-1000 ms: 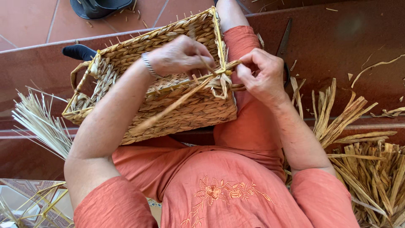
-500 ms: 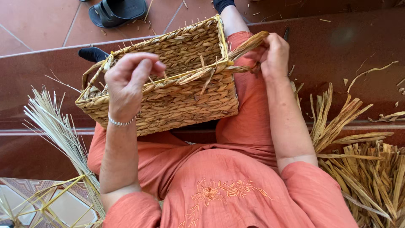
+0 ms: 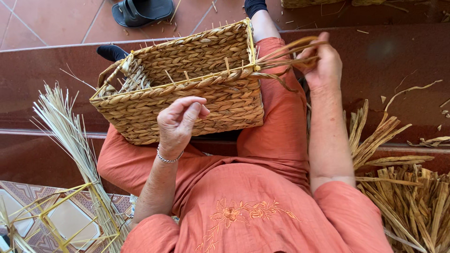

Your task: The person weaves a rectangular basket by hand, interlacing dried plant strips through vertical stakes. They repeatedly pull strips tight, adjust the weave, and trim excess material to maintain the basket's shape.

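A rectangular woven straw basket (image 3: 197,89) rests on my lap, its open top tilted away from me. My right hand (image 3: 321,63) is closed on a bunch of loose straw strands (image 3: 286,54) that run out from the basket's right rim corner. My left hand (image 3: 180,122) hovers in front of the basket's near wall, fingers loosely curled with thumb and forefinger close together; nothing is visible in it. A silver bracelet sits on that wrist.
A pile of dried flat leaves (image 3: 403,187) lies at my right. A bundle of thin pale straws (image 3: 70,136) stands at my left, beside a yellow wire frame (image 3: 65,215). A dark sandal (image 3: 143,10) lies on the tiled floor beyond the step.
My left hand came off the basket's rim and dropped down in front of its near wall. My right hand has drawn the strands out to the right, away from the corner.
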### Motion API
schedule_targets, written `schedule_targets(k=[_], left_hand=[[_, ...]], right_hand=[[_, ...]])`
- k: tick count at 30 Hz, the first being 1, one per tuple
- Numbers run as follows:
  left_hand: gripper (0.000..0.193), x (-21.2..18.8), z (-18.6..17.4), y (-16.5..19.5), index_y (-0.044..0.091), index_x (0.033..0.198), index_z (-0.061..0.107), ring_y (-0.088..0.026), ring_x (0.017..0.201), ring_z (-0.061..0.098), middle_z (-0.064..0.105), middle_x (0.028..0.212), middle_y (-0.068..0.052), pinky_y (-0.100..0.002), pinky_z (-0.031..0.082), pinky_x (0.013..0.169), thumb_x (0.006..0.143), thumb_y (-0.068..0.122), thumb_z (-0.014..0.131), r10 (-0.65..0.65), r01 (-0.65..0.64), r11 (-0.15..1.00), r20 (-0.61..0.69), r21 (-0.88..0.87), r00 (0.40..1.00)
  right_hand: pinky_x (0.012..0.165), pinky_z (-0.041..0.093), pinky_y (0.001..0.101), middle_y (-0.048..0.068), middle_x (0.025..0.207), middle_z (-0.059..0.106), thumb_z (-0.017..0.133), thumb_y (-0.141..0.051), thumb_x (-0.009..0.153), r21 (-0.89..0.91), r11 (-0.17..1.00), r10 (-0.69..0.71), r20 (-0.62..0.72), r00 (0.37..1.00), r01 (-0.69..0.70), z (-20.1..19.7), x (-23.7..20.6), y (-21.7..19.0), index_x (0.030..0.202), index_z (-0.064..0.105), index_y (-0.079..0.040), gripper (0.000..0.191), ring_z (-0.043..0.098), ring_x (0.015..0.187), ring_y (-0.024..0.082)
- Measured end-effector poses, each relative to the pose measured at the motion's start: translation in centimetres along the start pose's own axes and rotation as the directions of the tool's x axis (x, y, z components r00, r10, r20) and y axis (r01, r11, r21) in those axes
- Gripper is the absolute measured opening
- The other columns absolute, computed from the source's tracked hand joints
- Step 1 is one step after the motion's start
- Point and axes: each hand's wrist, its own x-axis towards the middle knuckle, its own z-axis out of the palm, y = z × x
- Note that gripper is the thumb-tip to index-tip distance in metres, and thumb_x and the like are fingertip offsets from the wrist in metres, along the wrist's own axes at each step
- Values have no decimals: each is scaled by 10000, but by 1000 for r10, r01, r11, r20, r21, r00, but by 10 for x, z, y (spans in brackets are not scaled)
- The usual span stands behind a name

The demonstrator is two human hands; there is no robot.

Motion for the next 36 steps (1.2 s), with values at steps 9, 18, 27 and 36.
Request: schedule_targets(k=[9, 18, 27, 36], left_hand=[[204, 30, 34, 17, 3, 1220, 675, -219, 983, 746, 701, 1194, -145, -278, 621, 851, 1017, 3, 657, 352, -424, 800, 240, 425, 905], [530, 103, 70, -4, 18, 1393, 511, -398, 918, 714, 722, 1079, -202, -455, 564, 811, 921, 87, 741, 111, -301, 677, 312, 671, 944], [173, 123, 77, -23, 81, 1058, 737, -337, 825, 738, 756, 863, -151, -427, 567, 782, 885, 79, 740, 17, -203, 678, 261, 707, 965], [129, 121, 75, -10, 51, 1062, 689, -245, 538, 708, 719, 718, -135, -375, 572, 611, 959, 79, 616, -109, -113, 812, 339, 573, 934]], right_hand=[[802, 617, 396, 109, 892, 736, 540, -257, 1045, 344, 937, -15, -149, 989, 66, -42, -9, -28, 1127, 658, -38, 262, 725, 822, 231], [886, 601, 347, 103, 1127, 715, 766, -111, 1033, -824, 309, -440, 319, 839, 475, -19, -66, 8, 1237, 706, -90, 214, 701, 997, 193], [790, 584, 308, 61, 1037, 703, 768, -2, 974, -669, 356, -245, 607, 756, 652, 21, -74, 9, 1312, 587, -64, 388, 716, 911, 172], [774, 563, 341, 72, 995, 708, 854, -86, 1009, -383, -231, -414, 871, 266, 894, 35, -15, -19, 1110, 729, -51, 165, 677, 892, 221]])
